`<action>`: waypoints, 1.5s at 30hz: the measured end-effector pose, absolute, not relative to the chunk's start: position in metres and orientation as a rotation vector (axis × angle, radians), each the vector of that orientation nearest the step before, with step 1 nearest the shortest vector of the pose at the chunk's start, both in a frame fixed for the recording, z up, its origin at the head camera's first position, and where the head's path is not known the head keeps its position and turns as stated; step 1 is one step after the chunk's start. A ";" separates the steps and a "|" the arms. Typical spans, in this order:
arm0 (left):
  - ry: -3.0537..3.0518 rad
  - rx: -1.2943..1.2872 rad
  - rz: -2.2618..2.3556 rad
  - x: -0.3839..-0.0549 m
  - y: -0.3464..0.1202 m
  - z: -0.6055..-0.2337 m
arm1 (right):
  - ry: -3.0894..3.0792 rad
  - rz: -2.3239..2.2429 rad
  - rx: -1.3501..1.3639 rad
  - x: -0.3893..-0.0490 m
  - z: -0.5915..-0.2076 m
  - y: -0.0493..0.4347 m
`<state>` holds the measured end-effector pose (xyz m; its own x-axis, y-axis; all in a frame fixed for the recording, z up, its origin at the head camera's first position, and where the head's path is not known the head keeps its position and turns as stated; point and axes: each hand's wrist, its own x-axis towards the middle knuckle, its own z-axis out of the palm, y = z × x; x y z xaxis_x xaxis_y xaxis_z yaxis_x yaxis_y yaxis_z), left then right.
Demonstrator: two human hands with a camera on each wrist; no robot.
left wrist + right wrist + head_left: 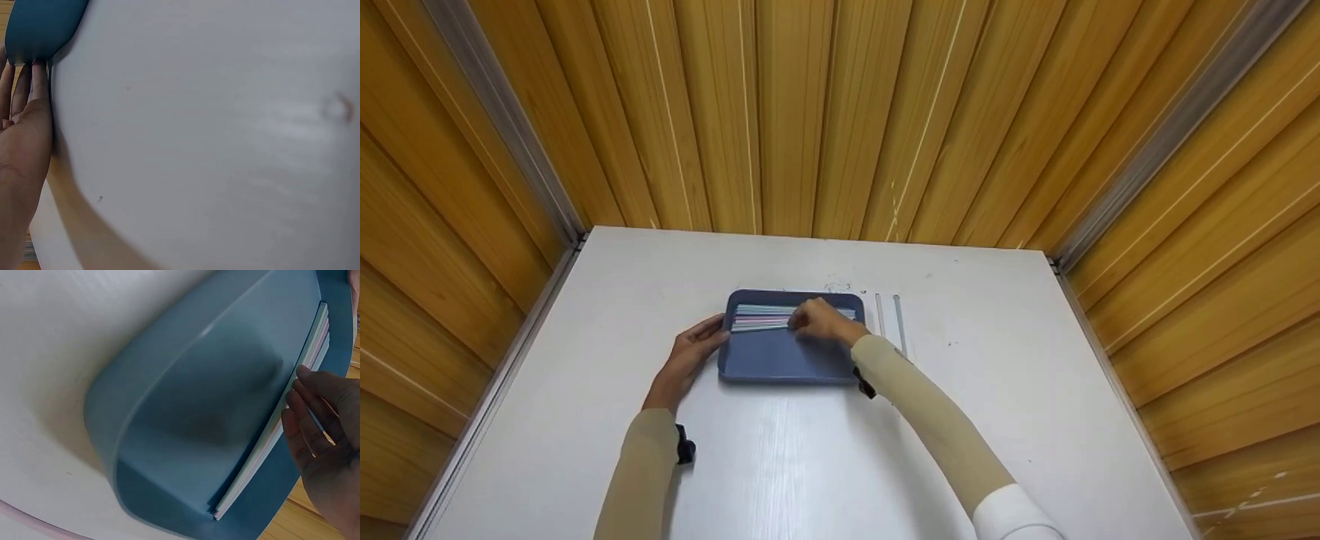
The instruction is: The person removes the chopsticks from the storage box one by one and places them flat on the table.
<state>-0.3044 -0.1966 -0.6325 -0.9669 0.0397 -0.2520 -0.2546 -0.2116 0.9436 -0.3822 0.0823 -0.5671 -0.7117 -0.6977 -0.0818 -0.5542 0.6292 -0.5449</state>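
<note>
A blue-grey rectangular tray (787, 360) stands on the white table. Several thin straws (760, 322), pale blue, whitish and pink, lie side by side along its far side. At the tray's left end, my left hand (690, 358) touches the outer wall with nearly straight fingers (38, 84), the thumb near the rim. My right hand (823, 321) reaches into the tray over the middle of the straws. In the right wrist view, its thumb and bent fingertips pinch at the straws (239, 486). How many it holds is hidden.
Two more straws lie on the table right of the tray, a whitish one (879, 313) and a light blue one (899, 324). Wood-patterned panels (787, 112) with metal corner posts (510, 112) enclose the table (780, 465) at the back and sides.
</note>
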 end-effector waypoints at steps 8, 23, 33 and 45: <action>1.842 -0.270 2.281 -0.305 -0.198 -0.635 | 2.574 -0.861 -0.981 -0.381 -0.576 0.078; 1.813 -0.292 2.292 -0.306 -0.196 -0.635 | 2.641 -0.926 -0.993 -0.379 -0.590 0.071; 1.809 -0.274 2.305 -0.306 -0.198 -0.633 | 2.686 -0.727 -1.121 -0.378 -0.589 0.066; 1.822 -0.271 2.296 -0.306 -0.197 -0.634 | 2.659 -0.740 -1.025 -0.377 -0.584 0.070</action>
